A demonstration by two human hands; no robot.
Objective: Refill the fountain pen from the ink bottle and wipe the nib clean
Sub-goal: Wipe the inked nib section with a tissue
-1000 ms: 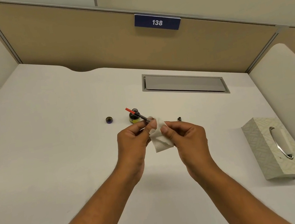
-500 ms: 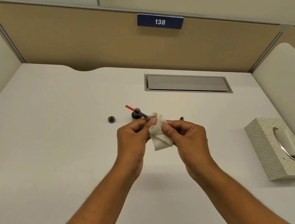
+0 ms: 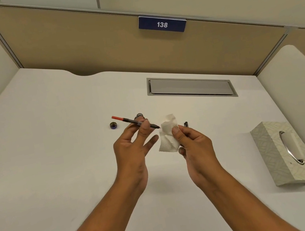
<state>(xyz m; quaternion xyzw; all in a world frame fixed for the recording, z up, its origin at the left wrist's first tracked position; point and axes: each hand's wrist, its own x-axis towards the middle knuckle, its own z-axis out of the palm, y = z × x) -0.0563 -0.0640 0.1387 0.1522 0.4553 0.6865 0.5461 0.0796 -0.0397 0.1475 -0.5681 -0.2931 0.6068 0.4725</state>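
Note:
My left hand (image 3: 130, 147) pinches a thin dark fountain pen (image 3: 131, 121) with a red rear end, held above the desk with its nib pointing right. The nib tip sits just clear of a folded white tissue (image 3: 168, 137) that my right hand (image 3: 193, 145) grips between thumb and fingers. The ink bottle (image 3: 139, 115) stands open on the desk behind my left fingers, mostly hidden. Its small dark cap (image 3: 113, 125) lies to the left of it.
A dark pen part (image 3: 186, 124) lies on the white desk (image 3: 54, 162) behind my right hand. A patterned tissue box (image 3: 283, 154) stands at the right. A grey cable hatch (image 3: 191, 86) is set into the desk near the partition wall.
My hands have drawn apart. The nib, wrapped in the tissue before, has slid out to the left and now shows bare beside it.

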